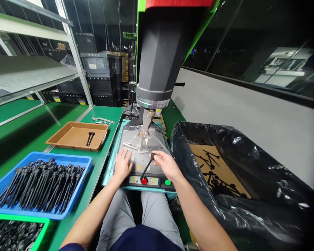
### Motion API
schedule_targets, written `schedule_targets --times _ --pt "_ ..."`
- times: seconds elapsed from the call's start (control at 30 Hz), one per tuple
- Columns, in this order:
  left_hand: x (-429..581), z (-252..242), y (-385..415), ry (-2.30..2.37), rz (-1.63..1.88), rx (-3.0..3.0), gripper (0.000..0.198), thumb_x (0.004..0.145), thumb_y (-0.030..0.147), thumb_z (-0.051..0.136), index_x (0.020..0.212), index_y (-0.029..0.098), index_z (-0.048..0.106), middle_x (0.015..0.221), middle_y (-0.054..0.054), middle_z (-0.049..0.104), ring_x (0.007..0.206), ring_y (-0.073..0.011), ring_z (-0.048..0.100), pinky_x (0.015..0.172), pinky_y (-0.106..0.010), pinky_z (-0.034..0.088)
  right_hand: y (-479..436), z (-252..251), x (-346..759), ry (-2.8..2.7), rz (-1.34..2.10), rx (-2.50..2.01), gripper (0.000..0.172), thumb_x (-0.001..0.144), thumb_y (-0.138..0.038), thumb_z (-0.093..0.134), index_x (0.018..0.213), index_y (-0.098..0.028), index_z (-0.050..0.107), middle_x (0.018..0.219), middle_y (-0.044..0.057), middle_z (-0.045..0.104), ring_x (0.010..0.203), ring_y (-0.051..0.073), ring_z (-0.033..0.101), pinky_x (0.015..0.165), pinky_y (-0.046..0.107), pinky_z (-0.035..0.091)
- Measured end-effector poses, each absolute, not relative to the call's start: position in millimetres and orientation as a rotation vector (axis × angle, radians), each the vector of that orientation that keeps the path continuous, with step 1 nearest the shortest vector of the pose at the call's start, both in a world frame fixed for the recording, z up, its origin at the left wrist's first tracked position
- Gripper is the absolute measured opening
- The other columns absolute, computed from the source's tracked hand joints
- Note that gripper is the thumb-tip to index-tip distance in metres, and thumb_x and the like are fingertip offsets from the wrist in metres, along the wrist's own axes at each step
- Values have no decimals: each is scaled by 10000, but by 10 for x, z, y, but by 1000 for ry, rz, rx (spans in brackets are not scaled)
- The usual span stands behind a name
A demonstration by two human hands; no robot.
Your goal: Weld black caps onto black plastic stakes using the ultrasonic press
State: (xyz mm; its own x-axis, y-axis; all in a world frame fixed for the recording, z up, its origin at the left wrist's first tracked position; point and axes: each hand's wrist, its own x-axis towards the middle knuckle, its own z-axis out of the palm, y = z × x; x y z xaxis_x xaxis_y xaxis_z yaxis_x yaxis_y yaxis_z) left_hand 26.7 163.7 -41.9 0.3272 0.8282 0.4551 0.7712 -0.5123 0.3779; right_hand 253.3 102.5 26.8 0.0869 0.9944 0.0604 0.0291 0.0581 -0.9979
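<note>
A black cable tie (147,168) with a thick round head is pinched by that head in my right hand (166,164). Its thin tail slants down to the left, close above the red button (144,181). My left hand (123,165) lies on the machine's grey base plate (136,158), fingers stretched out, nothing held. Just beyond both hands stands the clear-wrapped fixture (144,140), under the welding press's metal horn (147,119). Near my left fingertips is a slotted metal bracket (130,145). A green button (167,182) sits below my right hand.
On the left bench are a blue tray (87,164) full of similar ties, a brown tray (68,142) with two ties, a green-rimmed bin (45,230) of black parts and a wrench (104,120). At right, a black-lined box (234,139) holds several finished-looking pieces on cardboard.
</note>
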Motion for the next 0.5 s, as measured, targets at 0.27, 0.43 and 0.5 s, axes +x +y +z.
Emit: schedule_targets --times 0.27,0.43,0.5 --pt "165 46 847 1086 1097 2014 504 853 236 559 1353 205 506 1325 -127 592 1205 -258 569 980 -419 489 781 474 2423 -945 1390 -872 352 752 -398 781 1022 -199 675 994 75 718 839 172 655 744 312 539" --pt "237 149 592 1101 982 1983 193 866 319 625 991 196 704 838 -43 707 754 -175 644 732 -304 520 772 458 2187 -1020 1341 -856 344 754 -417 778 1005 -206 673 958 63 709 843 184 652 749 327 545" --pt "235 121 577 1135 1029 1939 159 883 295 603 937 197 716 825 -37 714 742 -169 642 721 -290 509 759 438 2091 -1088 1293 -876 386 732 -414 795 1035 -215 663 950 53 705 856 191 653 790 347 546"
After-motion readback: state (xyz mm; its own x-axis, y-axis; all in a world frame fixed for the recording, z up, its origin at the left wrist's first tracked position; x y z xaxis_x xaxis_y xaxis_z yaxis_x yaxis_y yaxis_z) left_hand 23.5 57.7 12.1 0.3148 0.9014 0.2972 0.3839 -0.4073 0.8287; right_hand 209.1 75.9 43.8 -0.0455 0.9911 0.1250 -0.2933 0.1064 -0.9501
